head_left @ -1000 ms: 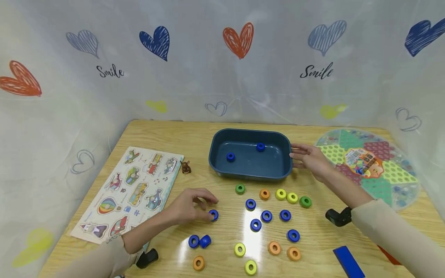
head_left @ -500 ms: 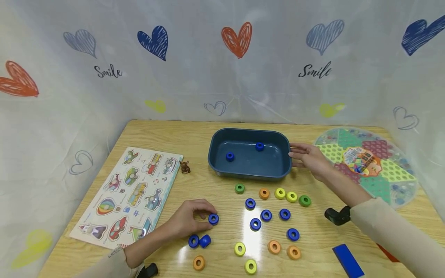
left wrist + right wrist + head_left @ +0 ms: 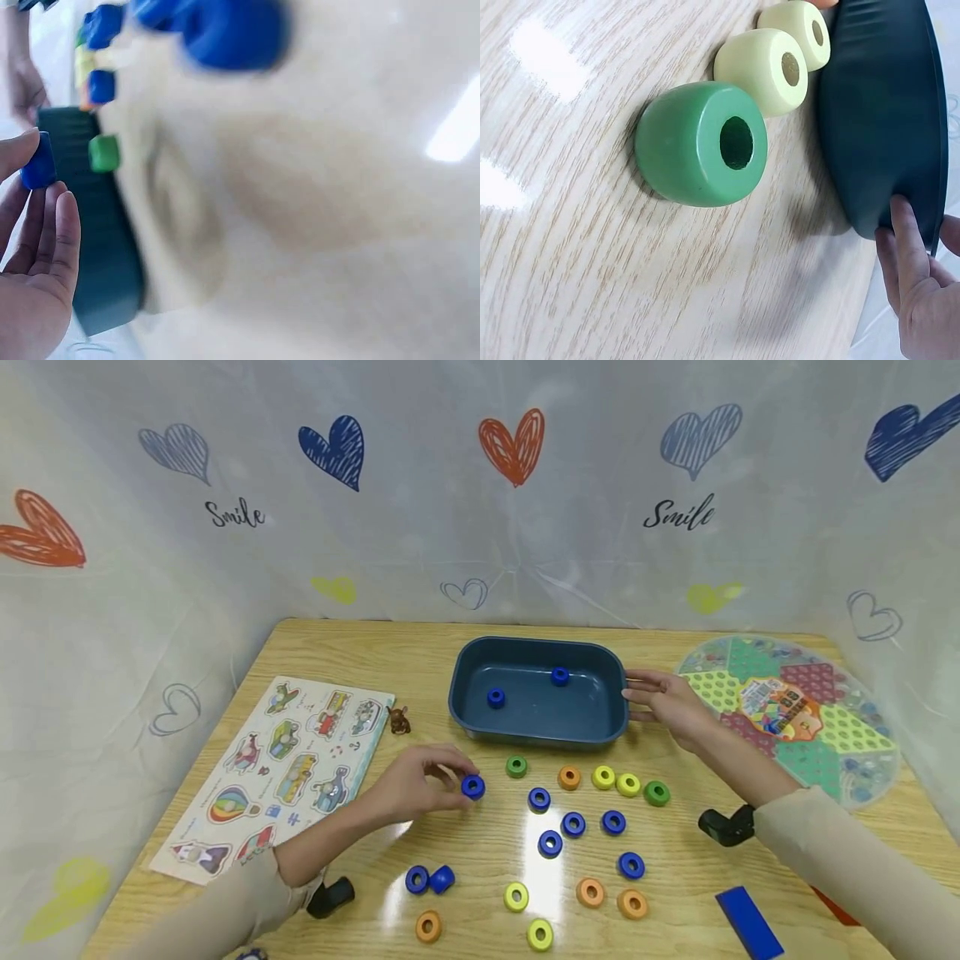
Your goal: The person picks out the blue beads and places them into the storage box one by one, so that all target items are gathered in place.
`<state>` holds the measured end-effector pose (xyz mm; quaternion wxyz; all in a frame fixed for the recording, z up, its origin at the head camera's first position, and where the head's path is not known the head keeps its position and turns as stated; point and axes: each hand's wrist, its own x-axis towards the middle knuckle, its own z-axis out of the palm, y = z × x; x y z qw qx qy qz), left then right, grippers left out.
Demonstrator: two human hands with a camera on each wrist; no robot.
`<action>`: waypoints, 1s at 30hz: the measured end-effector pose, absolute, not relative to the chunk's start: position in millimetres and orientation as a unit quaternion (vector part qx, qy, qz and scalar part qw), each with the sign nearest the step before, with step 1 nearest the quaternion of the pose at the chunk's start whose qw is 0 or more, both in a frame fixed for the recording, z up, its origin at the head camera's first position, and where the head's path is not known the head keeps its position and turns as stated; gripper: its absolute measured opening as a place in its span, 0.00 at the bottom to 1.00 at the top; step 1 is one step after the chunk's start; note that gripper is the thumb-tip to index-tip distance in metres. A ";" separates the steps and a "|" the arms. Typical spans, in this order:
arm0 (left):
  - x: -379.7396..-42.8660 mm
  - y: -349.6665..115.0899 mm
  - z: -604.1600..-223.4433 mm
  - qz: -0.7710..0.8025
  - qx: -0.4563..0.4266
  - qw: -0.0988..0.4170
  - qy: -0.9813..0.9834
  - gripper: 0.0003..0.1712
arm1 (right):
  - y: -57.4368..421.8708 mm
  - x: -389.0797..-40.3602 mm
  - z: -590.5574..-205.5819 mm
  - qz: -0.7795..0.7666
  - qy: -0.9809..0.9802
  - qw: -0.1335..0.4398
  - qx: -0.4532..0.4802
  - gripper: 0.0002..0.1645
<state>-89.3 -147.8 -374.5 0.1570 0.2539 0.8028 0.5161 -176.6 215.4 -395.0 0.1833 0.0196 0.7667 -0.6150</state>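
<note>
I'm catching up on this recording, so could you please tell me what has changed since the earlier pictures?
The left hand has pinched a blue bead and carried it forward, toward the bin. The right hand stays at the bin's right end; the two beads inside haven't moved.

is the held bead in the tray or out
Out: the left hand pinches the blue bead nearer the person than the tray.
</note>
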 end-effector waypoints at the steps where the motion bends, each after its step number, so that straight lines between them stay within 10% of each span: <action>1: -95.8 -145.1 -368.9 0.517 0.252 0.158 0.803 0.16 | 215.5 -176.7 -395.3 -0.616 0.766 0.184 0.020 0.32; 30: -256.6 -84.2 -351.0 0.395 0.216 0.138 0.882 0.19 | 215.7 -176.4 -395.2 -0.619 0.764 0.182 0.022 0.31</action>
